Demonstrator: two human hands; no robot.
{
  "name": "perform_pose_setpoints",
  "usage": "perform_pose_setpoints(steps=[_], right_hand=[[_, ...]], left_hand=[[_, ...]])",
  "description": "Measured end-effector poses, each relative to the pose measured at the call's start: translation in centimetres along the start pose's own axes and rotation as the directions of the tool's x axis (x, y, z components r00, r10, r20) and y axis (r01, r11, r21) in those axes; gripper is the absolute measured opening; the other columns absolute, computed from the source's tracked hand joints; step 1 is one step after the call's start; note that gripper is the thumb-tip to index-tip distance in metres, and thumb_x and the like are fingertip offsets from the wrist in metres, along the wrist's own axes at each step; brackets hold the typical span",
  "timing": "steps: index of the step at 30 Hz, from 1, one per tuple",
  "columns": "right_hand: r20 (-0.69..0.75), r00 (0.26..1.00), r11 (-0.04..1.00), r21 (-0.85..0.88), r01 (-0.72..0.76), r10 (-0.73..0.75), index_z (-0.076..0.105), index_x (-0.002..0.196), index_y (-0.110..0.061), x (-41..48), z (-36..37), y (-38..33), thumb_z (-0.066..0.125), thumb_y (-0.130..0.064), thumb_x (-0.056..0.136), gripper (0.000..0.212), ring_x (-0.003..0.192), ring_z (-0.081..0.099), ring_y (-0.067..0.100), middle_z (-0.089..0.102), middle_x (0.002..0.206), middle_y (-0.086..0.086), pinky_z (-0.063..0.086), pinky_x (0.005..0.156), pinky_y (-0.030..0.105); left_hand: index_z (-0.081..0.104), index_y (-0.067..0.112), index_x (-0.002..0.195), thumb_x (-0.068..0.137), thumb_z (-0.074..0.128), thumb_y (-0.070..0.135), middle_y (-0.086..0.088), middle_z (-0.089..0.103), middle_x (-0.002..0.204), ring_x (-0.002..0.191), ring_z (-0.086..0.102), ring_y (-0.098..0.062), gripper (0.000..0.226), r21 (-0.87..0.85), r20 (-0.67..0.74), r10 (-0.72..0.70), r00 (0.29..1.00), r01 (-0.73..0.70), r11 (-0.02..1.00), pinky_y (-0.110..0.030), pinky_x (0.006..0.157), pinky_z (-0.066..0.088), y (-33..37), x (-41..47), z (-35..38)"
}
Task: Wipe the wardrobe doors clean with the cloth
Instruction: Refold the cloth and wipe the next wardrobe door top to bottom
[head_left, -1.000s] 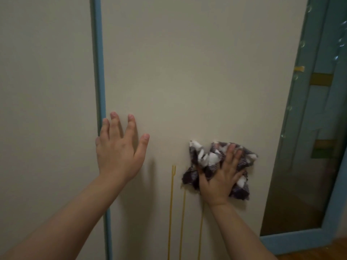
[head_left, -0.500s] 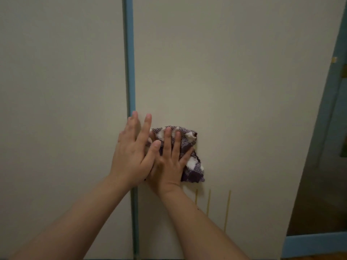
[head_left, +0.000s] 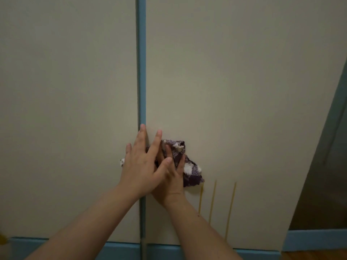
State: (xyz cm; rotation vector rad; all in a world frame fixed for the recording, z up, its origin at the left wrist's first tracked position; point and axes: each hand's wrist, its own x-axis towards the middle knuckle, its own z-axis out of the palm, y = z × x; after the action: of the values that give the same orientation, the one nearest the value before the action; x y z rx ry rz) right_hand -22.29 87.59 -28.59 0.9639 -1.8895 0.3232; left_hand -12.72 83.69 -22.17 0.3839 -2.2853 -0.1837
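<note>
Right hand [head_left: 173,182] pressing checked cloth [head_left: 191,173] flat-fingered against wardrobe door [head_left: 234,91], left hand [head_left: 142,166] lying over it, fingers [head_left: 157,139] spread straight, gripping nothing

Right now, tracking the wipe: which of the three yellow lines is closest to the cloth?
The leftmost yellow line: its top reaches the cloth's lower edge; the other two stand farther right.

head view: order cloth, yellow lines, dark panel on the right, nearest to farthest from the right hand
1. cloth: pressed under the right hand, touching it.
2. yellow lines: just to its lower right.
3. dark panel: far right of the view.
</note>
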Motion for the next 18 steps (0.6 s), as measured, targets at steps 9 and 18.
perform_pose_setpoints(steps=[9, 18], right_hand=[[-0.1, 0.992, 0.996, -0.049, 0.074, -0.079, 0.007, 0.148, -0.026, -5.1, 1.1, 8.1, 0.037, -0.051, 0.083, 0.076, 0.144, -0.005, 0.021, -0.01, 0.157, -0.002, 0.0, 0.109, 0.056], [-0.171, 0.975, 0.989, 0.028, -0.143, 0.146, -0.003, 0.148, -0.032, -9.0, 0.2, 18.0, 0.029, -0.056, 0.088, 0.072, 0.143, -0.009, 0.018, -0.013, 0.156, -0.008, 0.004, 0.106, 0.061]], left_hand=[[-0.008, 0.032, 0.144, 0.085, 0.045, 0.052, -0.005, -0.039, 0.139, 0.141, -0.014, -0.028, 0.082, 0.056, -0.002, -0.049, 0.999, 0.049, 0.997, -0.051, 0.112, 0.005, 1.5, -0.2, 1.7], [-0.021, 0.031, 0.138, 0.082, 0.055, 0.045, -0.016, -0.031, 0.147, 0.14, -0.015, -0.028, 0.096, -0.108, -0.023, -0.249, 0.968, 0.246, 0.963, -0.05, 0.111, 0.006, 2.9, -2.5, 4.7]])
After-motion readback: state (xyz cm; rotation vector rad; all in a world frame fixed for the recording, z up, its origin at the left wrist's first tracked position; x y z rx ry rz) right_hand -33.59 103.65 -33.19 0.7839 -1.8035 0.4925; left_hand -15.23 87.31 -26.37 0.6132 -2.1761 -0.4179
